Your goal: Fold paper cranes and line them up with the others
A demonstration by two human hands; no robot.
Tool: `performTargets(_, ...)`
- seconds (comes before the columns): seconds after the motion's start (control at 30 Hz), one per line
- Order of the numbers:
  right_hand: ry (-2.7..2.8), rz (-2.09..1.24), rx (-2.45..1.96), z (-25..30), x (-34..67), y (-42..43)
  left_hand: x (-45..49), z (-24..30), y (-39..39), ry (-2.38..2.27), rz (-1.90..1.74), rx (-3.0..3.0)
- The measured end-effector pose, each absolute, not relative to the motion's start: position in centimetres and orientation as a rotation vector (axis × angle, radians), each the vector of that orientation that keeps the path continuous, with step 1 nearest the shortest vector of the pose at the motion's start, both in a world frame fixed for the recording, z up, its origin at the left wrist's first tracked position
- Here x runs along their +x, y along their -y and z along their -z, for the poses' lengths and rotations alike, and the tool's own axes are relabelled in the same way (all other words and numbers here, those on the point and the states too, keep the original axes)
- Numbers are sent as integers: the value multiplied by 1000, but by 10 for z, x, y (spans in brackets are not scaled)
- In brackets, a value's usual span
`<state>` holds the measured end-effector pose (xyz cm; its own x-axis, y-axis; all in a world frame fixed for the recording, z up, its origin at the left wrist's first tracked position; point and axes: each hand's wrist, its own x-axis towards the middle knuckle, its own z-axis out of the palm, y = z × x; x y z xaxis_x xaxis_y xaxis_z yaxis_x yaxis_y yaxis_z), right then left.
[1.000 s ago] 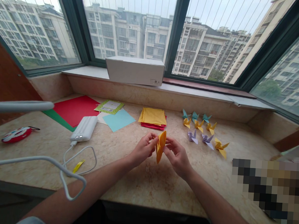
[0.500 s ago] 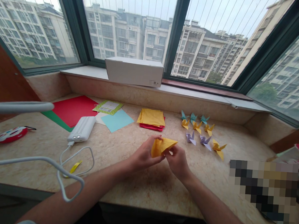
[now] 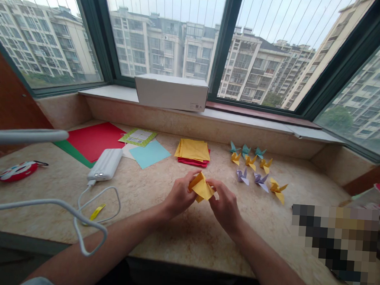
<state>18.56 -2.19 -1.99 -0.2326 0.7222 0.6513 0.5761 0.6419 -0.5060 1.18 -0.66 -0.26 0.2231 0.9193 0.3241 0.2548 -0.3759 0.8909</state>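
Note:
A partly folded piece of yellow paper [image 3: 201, 187] is held between both hands just above the marble counter [image 3: 177, 233]. My left hand [image 3: 179, 197] pinches its left side with thumb and fingers closed. My right hand [image 3: 225, 204] grips its right side, fingers curled round the fold. Behind the hands lies a stack of yellow sheets on red ones [image 3: 193, 152]. To the right stand several finished paper cranes [image 3: 256, 169] in teal, yellow and purple.
A white power bank [image 3: 105, 164] with a looping cable lies at the left, near red [image 3: 94, 138], green and light blue sheets [image 3: 149, 152]. A white box [image 3: 171, 91] sits on the window sill. A white tube frame [image 3: 52, 202] crosses the left foreground. A red object [image 3: 18, 170] lies far left.
The yellow paper stood upright, then opened into a flat triangle, and is now turned and folded smaller between the hands. Both hands stayed at the same spot over the counter.

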Motion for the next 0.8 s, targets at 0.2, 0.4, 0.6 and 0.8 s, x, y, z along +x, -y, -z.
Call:
performTargets(0.2,2024,-51,-984,20,183,23,14,8,5,-1102,-1222,1750)
performTargets(0.4,2075,-2,-990,18,185,23,13,12,4,-1065,-1187,1707)
performTargets(0.6,1806,-308,-1059,18,188,18,6,10,1,-1030,-1206,1768)
performTargets(0.8,1597,-504,-944,15,192,10,4,-3,7,-723,-1119,1621)
